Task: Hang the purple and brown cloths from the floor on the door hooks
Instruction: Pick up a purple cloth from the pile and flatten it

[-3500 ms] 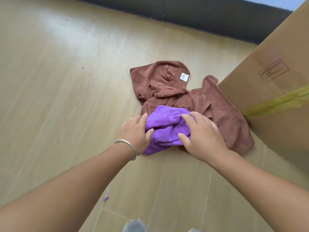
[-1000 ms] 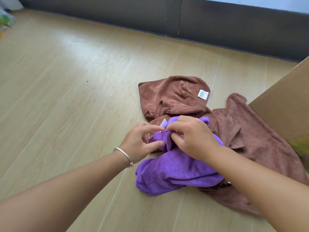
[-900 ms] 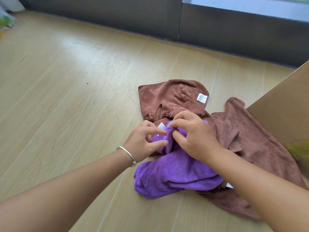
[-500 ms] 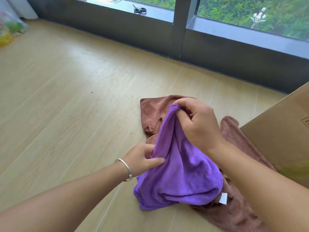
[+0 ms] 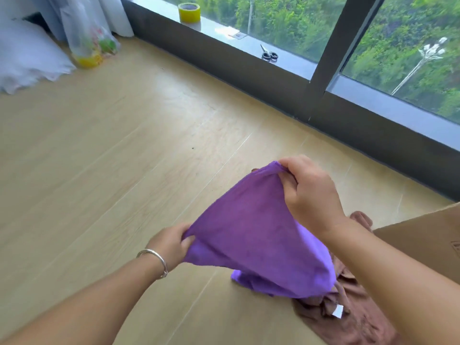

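The purple cloth [image 5: 251, 235] is lifted off the wooden floor and stretched between my two hands. My right hand [image 5: 308, 192] grips its upper corner, held high. My left hand [image 5: 171, 245], with a silver bracelet on the wrist, pinches the cloth's lower left edge. The cloth's bottom hangs just above the brown cloth [image 5: 348, 314], which lies crumpled on the floor with a white tag showing and is partly hidden by the purple cloth and my right arm. No door or hooks are in view.
A cardboard box [image 5: 423, 235] stands at the right. A low window sill [image 5: 286, 53] runs along the back with a yellow tape roll [image 5: 189, 12] and scissors [image 5: 268, 54]. A plastic bag [image 5: 89, 43] and white curtain [image 5: 27, 53] sit at the far left.
Both hands have raised the purple cloth off the floor and pulled it apart, the right hand going up and the left hand out to the left. The view has tilted upward toward the window.
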